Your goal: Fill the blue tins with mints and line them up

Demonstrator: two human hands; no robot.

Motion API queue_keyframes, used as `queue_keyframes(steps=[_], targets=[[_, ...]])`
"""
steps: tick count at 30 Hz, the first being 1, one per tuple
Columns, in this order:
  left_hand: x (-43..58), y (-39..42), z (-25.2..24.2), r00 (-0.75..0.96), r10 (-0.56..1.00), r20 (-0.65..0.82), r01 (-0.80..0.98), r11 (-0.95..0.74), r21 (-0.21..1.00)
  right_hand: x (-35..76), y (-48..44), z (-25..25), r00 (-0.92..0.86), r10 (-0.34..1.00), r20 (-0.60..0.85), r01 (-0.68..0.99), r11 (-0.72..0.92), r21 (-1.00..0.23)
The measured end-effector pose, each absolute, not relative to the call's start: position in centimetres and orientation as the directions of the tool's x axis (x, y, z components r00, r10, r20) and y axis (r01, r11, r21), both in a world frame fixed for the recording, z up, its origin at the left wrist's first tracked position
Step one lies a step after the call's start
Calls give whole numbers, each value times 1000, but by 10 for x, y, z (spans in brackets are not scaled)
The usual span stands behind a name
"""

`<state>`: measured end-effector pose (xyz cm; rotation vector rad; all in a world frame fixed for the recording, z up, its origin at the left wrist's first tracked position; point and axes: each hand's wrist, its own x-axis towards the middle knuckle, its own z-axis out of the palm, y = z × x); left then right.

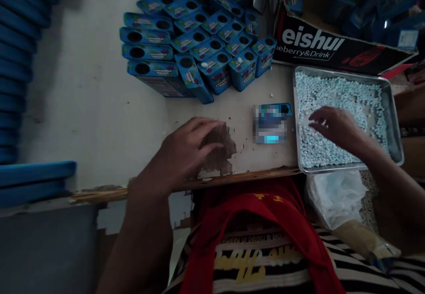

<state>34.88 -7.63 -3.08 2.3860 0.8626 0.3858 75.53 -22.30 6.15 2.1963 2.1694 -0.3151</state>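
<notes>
My left hand [187,150] rests on the white table near its front edge, fingers stretched out flat over a chipped brown patch, holding nothing. My right hand [334,128] hovers over a metal tray [396,152] filled with small pale blue and white tablets [335,90], fingers spread and pointing left, touching the tablets. Between the hands lies a small blue tin [271,122], flat on the table, its face blurred.
Several blue tins [199,48] with round holes in their tops stand grouped at the back of the table. A dark cardboard box [332,46] sits behind the tray. Stacked blue lids [20,41] rise at the left. A plastic bag [335,196] hangs below the tray.
</notes>
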Motion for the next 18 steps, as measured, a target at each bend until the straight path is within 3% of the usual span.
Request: queue_keyframes(steps=[7, 10, 12, 14, 16, 18], targets=[[363, -79, -30, 771, 635, -39, 539, -619, 572, 794, -313, -39, -196, 970, -147, 981, 193, -34], [368, -90, -27, 770, 636, -50, 553, -626, 550, 799, -294, -47, -157, 978, -139, 977, 134, -163], [368, -96, -26, 767, 640, -56, 563, -628, 538, 801, -275, -42, -57, 987, -153, 942, 2, -337], [364, -99, -25, 758, 650, -60, 577, -625, 526, 802, -260, -32, 107, 973, -203, 784, -208, -585], [359, -100, -24, 747, 662, -64, 593, -619, 515, 802, -252, -22, 268, 902, -337, 439, -426, -791], [357, -98, -23, 740, 670, -67, 602, -613, 511, 801, -249, -14, 327, 816, -476, 124, -537, -835]])
